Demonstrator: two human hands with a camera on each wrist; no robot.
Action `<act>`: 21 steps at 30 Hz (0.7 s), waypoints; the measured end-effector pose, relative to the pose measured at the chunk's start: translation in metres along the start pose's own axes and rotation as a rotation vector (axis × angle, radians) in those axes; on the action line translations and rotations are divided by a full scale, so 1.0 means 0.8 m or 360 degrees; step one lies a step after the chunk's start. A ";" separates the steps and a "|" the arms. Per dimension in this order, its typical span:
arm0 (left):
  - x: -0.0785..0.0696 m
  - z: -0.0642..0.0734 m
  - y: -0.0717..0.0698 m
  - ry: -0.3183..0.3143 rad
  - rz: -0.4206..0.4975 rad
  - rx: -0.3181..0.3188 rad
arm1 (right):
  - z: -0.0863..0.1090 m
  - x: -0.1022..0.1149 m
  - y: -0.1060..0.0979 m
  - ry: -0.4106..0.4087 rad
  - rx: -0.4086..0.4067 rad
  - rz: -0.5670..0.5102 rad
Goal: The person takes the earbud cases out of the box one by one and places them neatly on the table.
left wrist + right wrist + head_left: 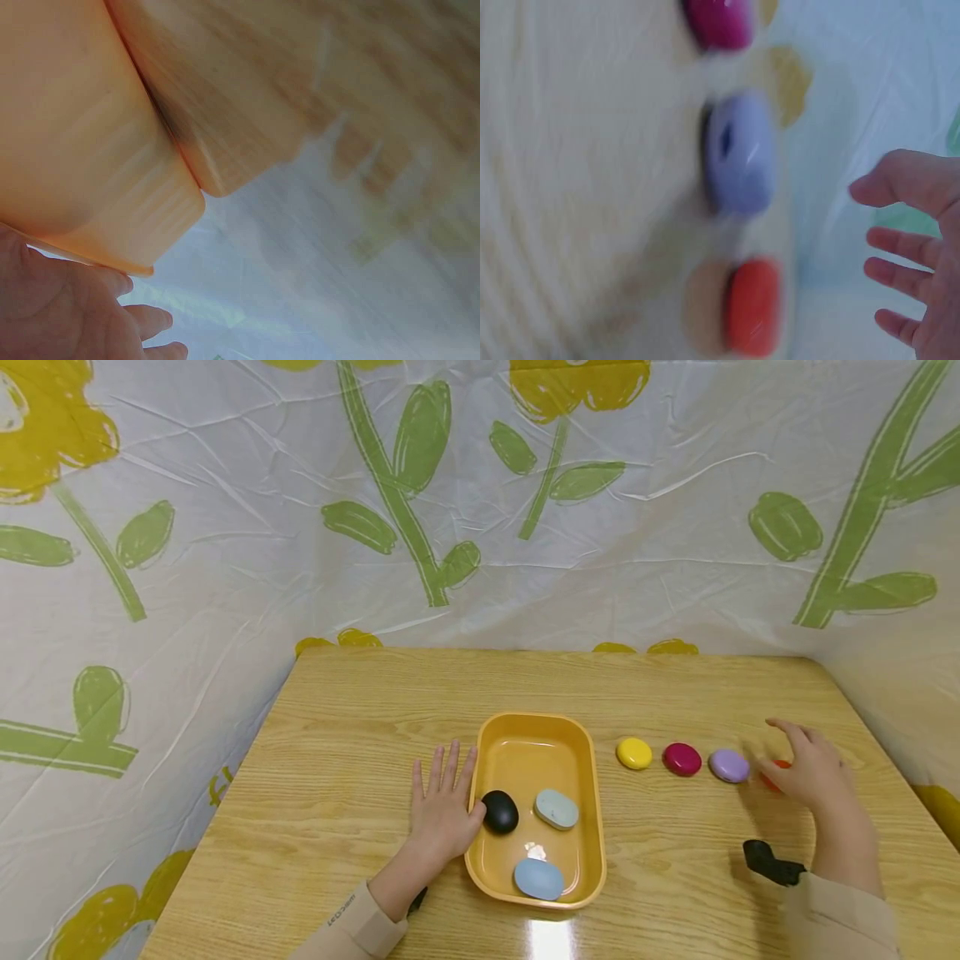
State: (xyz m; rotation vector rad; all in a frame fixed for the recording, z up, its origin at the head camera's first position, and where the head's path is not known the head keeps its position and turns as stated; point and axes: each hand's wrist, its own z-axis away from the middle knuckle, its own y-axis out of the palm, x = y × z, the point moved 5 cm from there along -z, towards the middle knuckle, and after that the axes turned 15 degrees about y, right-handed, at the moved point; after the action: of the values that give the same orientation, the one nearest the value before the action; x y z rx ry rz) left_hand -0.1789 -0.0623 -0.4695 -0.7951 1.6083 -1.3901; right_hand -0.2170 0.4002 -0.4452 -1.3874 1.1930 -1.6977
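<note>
My left hand (444, 818) lies along the left side of the orange-yellow tray (536, 724), fingers straight and spread, thumb at the rim. Inside the tray sit a black pebble-like piece (500, 812), a grey-green oval one (557, 809) and a light blue one (538, 879). My right hand (813, 772) hovers above the table at the right with its fingers loosely bent and nothing in them. Below it lies a red-orange rounded piece (754, 307), partly hidden by the hand in the head view. A lavender piece (729, 766) is just left of that.
Farther left in the same row lie a magenta piece (682, 759) and a yellow piece (634, 753). They rest on a wooden table (360, 710). A white cloth (247, 527) with yellow flowers and green leaves hangs behind and at the sides.
</note>
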 end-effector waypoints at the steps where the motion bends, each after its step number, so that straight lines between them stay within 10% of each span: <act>1: 0.000 0.000 0.000 -0.0002 0.0008 0.0005 | 0.002 0.014 -0.006 -0.0036 -0.0062 -0.0023; 9: 0.000 0.001 -0.002 -0.0011 0.0008 0.0018 | 0.037 0.143 -0.017 -0.0473 -0.0343 -0.0276; 21: 0.000 0.001 -0.003 -0.0001 -0.0017 0.0008 | 0.085 0.253 0.047 -0.0811 -0.0188 -0.0131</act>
State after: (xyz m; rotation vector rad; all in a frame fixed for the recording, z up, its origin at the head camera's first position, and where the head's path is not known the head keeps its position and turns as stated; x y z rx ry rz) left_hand -0.1782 -0.0627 -0.4673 -0.8022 1.6014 -1.4009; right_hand -0.2030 0.1889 -0.3984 -1.8227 0.9618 -1.2259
